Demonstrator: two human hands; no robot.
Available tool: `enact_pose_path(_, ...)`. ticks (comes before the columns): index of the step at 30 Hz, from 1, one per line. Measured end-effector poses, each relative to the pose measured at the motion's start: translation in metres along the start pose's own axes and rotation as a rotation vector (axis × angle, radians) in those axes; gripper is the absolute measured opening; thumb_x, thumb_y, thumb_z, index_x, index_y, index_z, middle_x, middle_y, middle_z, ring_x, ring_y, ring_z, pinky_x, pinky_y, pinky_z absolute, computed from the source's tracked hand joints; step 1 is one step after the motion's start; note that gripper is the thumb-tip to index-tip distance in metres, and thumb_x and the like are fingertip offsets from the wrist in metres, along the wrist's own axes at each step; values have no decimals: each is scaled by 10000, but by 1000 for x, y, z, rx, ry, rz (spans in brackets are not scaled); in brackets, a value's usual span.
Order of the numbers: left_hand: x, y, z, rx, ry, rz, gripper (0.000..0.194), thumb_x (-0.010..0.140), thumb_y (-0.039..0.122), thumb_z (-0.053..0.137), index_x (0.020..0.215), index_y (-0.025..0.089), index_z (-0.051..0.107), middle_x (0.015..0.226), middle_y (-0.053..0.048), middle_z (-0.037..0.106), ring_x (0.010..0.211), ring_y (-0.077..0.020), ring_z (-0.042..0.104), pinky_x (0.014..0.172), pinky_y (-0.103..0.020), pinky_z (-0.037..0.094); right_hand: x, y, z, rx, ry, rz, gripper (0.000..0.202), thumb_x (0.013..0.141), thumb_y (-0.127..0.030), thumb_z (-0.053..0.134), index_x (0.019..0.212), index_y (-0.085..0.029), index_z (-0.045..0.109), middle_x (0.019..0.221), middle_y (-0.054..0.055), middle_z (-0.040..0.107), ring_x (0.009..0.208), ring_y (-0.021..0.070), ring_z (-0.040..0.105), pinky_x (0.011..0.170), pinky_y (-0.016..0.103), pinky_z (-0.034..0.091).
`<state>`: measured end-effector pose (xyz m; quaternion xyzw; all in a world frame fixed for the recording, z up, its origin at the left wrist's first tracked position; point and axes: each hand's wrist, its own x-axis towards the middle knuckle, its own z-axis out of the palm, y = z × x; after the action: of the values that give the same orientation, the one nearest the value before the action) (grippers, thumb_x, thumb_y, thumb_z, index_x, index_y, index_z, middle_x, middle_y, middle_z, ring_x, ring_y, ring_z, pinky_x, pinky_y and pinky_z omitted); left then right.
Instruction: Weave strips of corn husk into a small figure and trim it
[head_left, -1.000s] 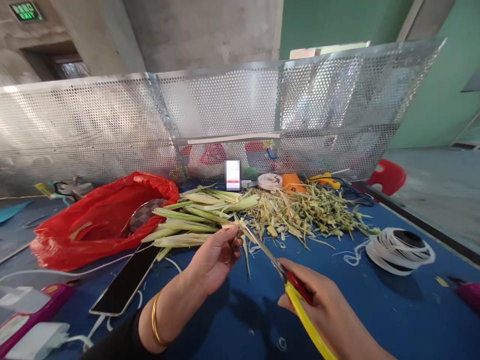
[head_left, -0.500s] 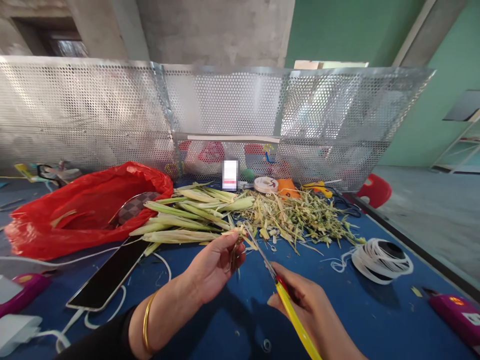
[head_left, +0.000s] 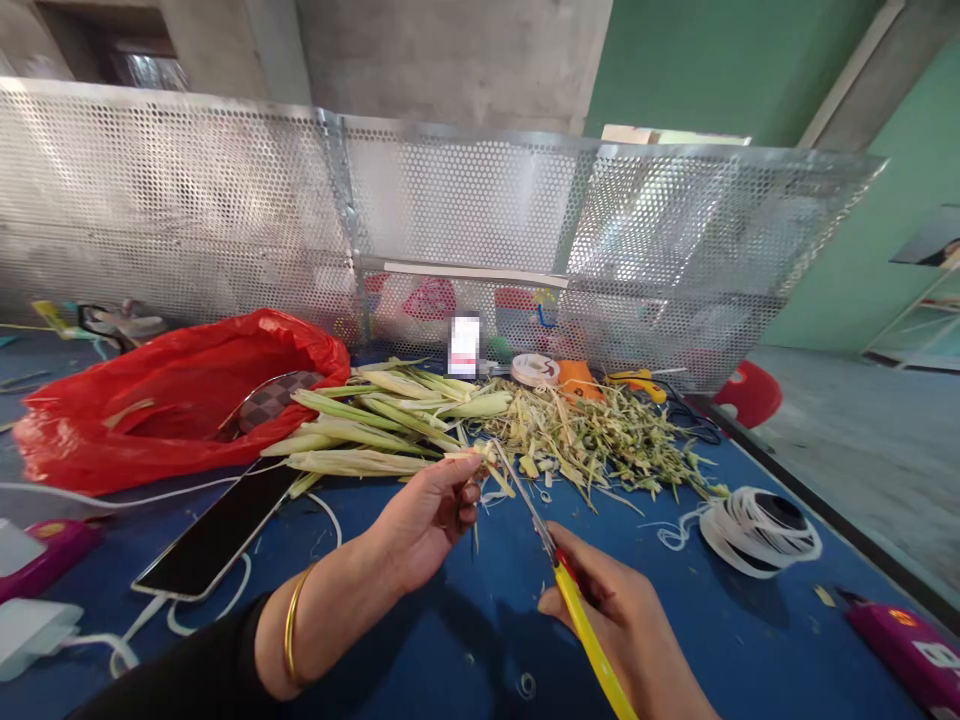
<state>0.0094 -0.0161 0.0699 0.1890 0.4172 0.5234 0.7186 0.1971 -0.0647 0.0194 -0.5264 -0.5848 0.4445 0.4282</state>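
In the head view, my left hand (head_left: pixel 435 510) is closed, its thumb and fingers pinching a small pale piece of plant husk (head_left: pixel 486 456) above the blue table. My right hand (head_left: pixel 611 600) grips scissors with yellow and red handles (head_left: pixel 581 625). The blades point up and away from me, their tips right beside the pinched piece; whether they touch it I cannot tell. Behind my left hand lies a bundle of long green-white corn husks (head_left: pixel 390 420). Right of that, a heap of cut husk scraps (head_left: pixel 622 435) spreads over the table.
At left sit a red plastic bag (head_left: pixel 187 400) and a phone (head_left: pixel 217 540) on a white cable. A spool of white cord (head_left: pixel 761 535) and a purple tool (head_left: pixel 896 640) lie at right. Along the back stands a perforated metal screen (head_left: pixel 457 200).
The whole view has tilted slightly. My left hand still pinches the piece, its fingers curled a little tighter, and the scissors stay beside it with almost no shift.
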Motion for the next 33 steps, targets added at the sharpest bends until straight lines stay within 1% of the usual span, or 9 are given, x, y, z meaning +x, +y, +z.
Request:
enact_pose_path(2,0,0,0,12,13,4,132,706,192,711,776,135,614,598,47,514,462,-28,442,423,-138,323,-1,2,0,34,33,-13,520,697,-421,687,1127,-132,647,670,28,643,594,149,601,600,221,517)
enact_pose_path(5,2,1,-2,87,39,86,192,641,196,759,772,135,632,618,49,534,474,-25,445,433,-135,317,-2,2,-3,-11,59,-101,536,746,-457,642,1180,-145,603,705,21,641,605,137,589,587,201,505)
enact_pose_path(9,5,5,-4,317,71,298,206,601,210,786,754,131,673,573,50,553,473,-24,424,451,-132,317,-1,-3,-12,-270,64,-254,489,779,-430,623,1204,-190,586,850,45,678,655,147,628,561,177,515)
enact_pose_path(12,5,9,-4,445,62,458,179,586,210,781,724,138,693,650,6,650,577,-69,529,552,-159,406,2,-4,-20,-522,46,-423,500,787,-402,637,1246,-223,553,973,70,672,692,161,657,544,181,529)
enact_pose_path(14,4,11,-3,527,66,535,162,586,215,765,718,147,702,691,-18,685,656,-118,587,618,-201,448,4,-2,-23,-670,48,-538,518,831,-411,589,1303,-219,499,1015,94,660,703,169,670,539,196,536)
enact_pose_path(18,2,11,-6,756,111,659,154,625,235,705,762,165,722,607,-4,651,578,-137,567,539,-226,423,5,5,-24,-866,128,-684,500,911,-460,439,1326,-183,467,1025,135,652,705,186,683,513,224,533)
enact_pose_path(24,0,9,-9,1074,214,816,164,674,216,603,788,190,716,498,51,507,463,-90,407,458,-200,313,3,5,-23,-1056,190,-763,512,929,-486,362,1316,-169,472,892,115,656,658,202,670,445,246,509)
enact_pose_path(27,-3,10,-7,1169,241,903,174,676,190,572,781,200,711,502,58,481,471,-86,391,465,-194,307,2,3,-24,-1080,189,-776,508,941,-468,332,1327,-163,458,885,111,652,638,196,664,429,247,501)
enact_pose_path(33,-3,10,-6,1211,250,895,142,693,234,587,778,200,696,488,64,464,457,-89,377,452,-196,306,2,1,-23,-1065,169,-761,503,952,-454,310,1345,-169,439,918,112,654,668,188,669,453,238,511)
